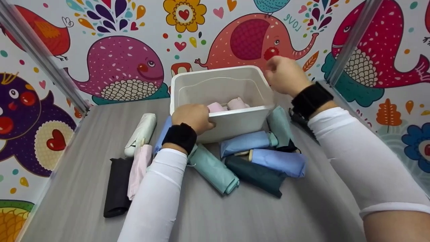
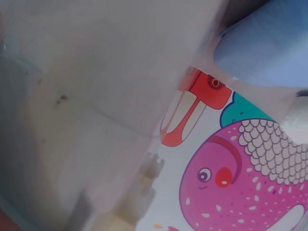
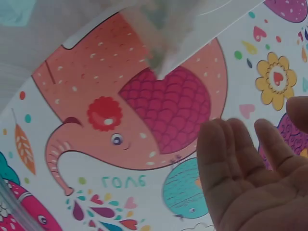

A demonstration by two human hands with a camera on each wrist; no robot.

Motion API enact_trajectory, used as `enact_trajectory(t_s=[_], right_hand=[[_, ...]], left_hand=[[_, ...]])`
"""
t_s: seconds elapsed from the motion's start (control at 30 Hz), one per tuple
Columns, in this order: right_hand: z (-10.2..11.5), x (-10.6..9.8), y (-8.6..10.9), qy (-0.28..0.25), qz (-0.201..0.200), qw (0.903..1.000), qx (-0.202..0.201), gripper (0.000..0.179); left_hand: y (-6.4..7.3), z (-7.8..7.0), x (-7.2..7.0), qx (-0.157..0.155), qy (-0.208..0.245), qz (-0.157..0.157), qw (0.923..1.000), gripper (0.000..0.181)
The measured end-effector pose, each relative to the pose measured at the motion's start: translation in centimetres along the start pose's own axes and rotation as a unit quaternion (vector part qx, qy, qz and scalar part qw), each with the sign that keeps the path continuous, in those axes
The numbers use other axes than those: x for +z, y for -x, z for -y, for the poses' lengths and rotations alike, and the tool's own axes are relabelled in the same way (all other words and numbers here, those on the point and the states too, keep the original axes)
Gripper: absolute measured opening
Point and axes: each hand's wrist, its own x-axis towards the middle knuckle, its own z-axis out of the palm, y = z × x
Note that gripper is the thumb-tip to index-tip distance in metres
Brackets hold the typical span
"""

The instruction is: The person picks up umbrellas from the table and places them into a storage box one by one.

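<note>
A white plastic bin [image 1: 238, 123] stands toward the back of the table, with pink rolled bundles [image 1: 237, 103] inside. My left hand [image 1: 192, 117] grips its front rim near the left corner, thumb on the outside; in the left wrist view the bin wall [image 2: 96, 62] fills much of the frame, blurred. Beside the back right corner is my right hand [image 1: 287, 75]. The right wrist view shows that hand [image 3: 260, 187] with fingers loosely extended, apart from the bin's edge and holding nothing. Folded umbrellas lie around the bin, a teal one [image 1: 215, 169] just in front.
Left of the bin lie white [image 1: 141, 134], pink [image 1: 139, 171] and black [image 1: 117, 186] folded umbrellas. Blue [image 1: 278, 162], dark green [image 1: 255, 175] and grey-green [image 1: 280, 126] ones lie at front right. A dark umbrella [image 1: 304, 126] is partly under the right arm. Cartoon-printed walls [image 1: 188, 43] enclose the table.
</note>
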Motion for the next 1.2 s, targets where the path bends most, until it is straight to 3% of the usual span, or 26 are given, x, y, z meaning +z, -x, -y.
enact_trajectory(t_s=[0.17, 0.53, 0.73, 1.2], right_hand=[[-2.1, -0.2, 0.4, -0.015, 0.011, 0.9994, 0.029, 0.048], [-6.8, 0.7, 1.2, 0.017, 0.072, 0.9969, 0.028, 0.060], [-9.1, 0.9, 1.7, 0.040, 0.088, 0.9940, 0.052, 0.066], [-11.3, 1.1, 2.6, 0.049, 0.095, 0.9922, 0.063, 0.065]], left_hand=[[0.1, 0.3, 0.0, -0.008, 0.002, 0.003, 1.0000, 0.037], [0.3, 0.3, -0.1, -0.015, 0.001, 0.008, 0.9999, 0.038], [0.1, 0.2, 0.0, -0.009, -0.006, 0.006, 0.9999, 0.038], [0.0, -0.1, 0.0, -0.011, -0.001, 0.005, 0.9999, 0.040]])
